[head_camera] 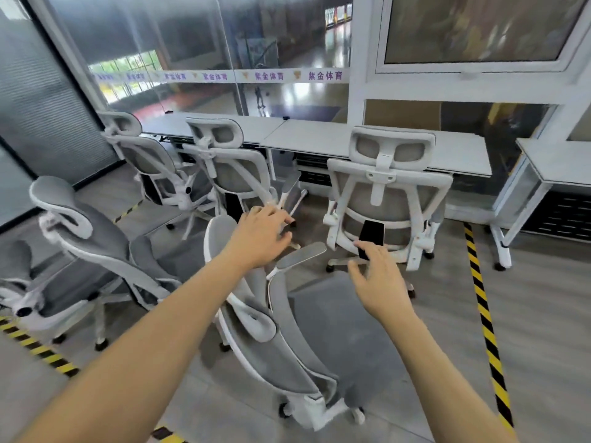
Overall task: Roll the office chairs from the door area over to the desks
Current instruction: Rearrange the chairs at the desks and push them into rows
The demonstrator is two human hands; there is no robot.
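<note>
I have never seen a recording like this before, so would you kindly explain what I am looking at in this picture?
There is no machine here. One wide-angle camera sits on a person's head and looks forward and down, so the two bare arms are the wearer's own. The left hand and the right hand reach forward with relaxed, spread fingers and grip nothing. Below them is the nearest grey mesh office chair with a white frame. Three matching chairs stand at the long white desks by the glass wall, and another chair waits on the left. Yellow-and-black striped tape marks the grey floor.
</note>
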